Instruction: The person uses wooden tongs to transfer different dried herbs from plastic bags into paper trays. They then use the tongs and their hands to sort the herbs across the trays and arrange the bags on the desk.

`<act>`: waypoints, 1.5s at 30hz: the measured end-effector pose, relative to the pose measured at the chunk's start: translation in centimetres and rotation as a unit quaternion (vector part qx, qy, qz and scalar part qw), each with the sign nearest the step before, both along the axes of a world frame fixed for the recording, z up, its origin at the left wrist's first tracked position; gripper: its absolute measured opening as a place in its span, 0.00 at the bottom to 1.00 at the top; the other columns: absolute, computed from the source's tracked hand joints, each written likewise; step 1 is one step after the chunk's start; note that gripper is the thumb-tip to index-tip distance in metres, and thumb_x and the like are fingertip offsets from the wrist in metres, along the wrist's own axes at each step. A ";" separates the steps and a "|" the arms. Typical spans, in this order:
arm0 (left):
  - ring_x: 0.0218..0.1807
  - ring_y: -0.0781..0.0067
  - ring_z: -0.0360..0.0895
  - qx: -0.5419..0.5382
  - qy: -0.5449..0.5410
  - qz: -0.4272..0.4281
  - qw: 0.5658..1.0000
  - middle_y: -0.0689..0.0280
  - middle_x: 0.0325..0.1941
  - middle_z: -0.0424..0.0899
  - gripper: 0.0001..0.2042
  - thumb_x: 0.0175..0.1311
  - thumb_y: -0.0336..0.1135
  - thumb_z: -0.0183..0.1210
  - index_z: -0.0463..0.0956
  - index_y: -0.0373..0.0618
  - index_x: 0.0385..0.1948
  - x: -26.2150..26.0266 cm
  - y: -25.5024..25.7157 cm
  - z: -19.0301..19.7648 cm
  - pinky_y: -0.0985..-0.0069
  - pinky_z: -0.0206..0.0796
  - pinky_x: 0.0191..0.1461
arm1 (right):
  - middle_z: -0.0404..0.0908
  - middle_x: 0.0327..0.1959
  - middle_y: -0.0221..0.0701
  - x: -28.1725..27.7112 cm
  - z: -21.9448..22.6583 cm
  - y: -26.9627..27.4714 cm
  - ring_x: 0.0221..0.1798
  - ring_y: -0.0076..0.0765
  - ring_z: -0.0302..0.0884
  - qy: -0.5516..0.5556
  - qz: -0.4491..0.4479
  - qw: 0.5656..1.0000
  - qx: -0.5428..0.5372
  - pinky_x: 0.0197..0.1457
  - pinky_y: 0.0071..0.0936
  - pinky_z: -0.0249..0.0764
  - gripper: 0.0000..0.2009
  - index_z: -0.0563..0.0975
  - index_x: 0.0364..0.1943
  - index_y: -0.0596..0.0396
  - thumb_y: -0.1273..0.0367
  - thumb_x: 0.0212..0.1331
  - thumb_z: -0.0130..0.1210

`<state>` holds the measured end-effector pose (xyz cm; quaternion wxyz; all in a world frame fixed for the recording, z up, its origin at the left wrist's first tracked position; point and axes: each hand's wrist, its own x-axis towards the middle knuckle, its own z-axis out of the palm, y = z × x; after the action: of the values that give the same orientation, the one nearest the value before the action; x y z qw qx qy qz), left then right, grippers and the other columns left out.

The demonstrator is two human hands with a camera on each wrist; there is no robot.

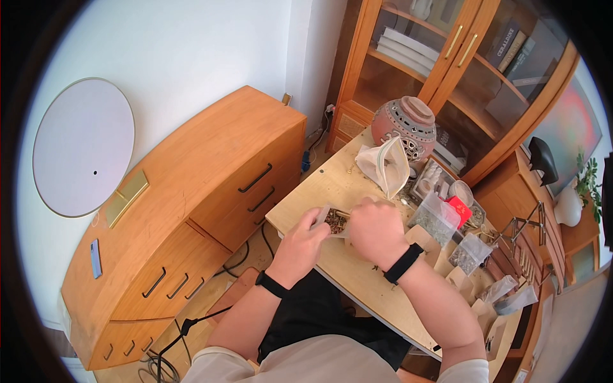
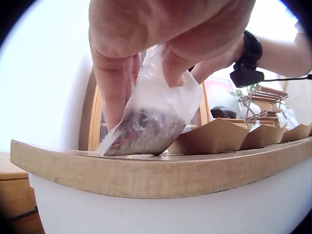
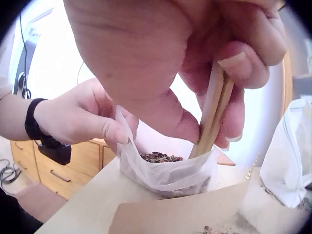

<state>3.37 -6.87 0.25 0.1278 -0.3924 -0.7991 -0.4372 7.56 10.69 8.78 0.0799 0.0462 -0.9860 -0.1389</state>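
— Fingers of the left hand [image 1: 300, 246], how are they placed?

— They are closed on the rim of a small translucent bag [image 3: 163, 176]; the rim is pinched between thumb and fingers.

— And by the right hand [image 1: 377, 230], what is held?

— A narrow, light-brown tool [image 3: 210, 114] is gripped, with the thumb and fingers curled round it. It is held tilted, and its lower end is put at the mouth of the bag.

— Where is the bag located?

— It is rested on the pale wooden table [image 1: 319, 182], near the front edge, between the two hands. Small dried pieces [image 3: 158, 157], brown and reddish, are contained in it.

— What is seen around?

— Just beside the bag, a cardboard tray [image 3: 161, 214] is seen, with some crumbs in it. Farther back, an open zip bag [image 1: 386, 167] is stood upright, and behind it a patterned jar [image 1: 404, 127] is placed. Toward the right side of the table, a red packet [image 1: 459, 211] is laid among clear bags [image 1: 437, 220].
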 end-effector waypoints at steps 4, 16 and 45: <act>0.46 0.49 0.86 -0.009 0.010 0.008 1.000 0.50 0.60 0.76 0.03 0.63 0.23 0.63 0.78 0.41 0.35 -0.1 0.3 -0.1 0.60 0.81 0.46 | 0.84 0.31 0.41 0.2 0.7 0.9 0.34 0.48 0.88 -0.026 -0.040 0.995 -0.087 0.38 0.40 0.84 0.06 0.85 0.26 0.56 0.68 0.52 0.62; 0.55 0.45 0.83 -0.009 -0.043 0.015 0.999 0.51 0.63 0.75 0.03 0.66 0.25 0.61 0.76 0.43 0.37 -0.2 0.3 0.3 0.59 0.78 0.54 | 0.87 0.29 0.44 1.2 1.8 4.0 0.36 0.54 0.87 -0.011 -0.082 0.960 -0.268 0.43 0.45 0.84 0.10 0.88 0.29 0.53 0.63 0.57 0.62; 0.50 0.42 0.83 0.021 -0.068 0.068 0.995 0.45 0.58 0.80 0.03 0.69 0.27 0.62 0.78 0.40 0.38 -2.0 0.4 0.6 0.60 0.77 0.51 | 0.86 0.37 0.39 7.5 -0.8 8.1 0.40 0.52 0.86 0.032 -0.163 0.959 -0.229 0.43 0.45 0.83 0.09 0.86 0.35 0.53 0.63 0.59 0.65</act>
<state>1.33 -6.49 0.83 0.1110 -0.3036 -0.8216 -0.4695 15.05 18.77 7.97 0.0964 -0.1388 -0.9825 0.0781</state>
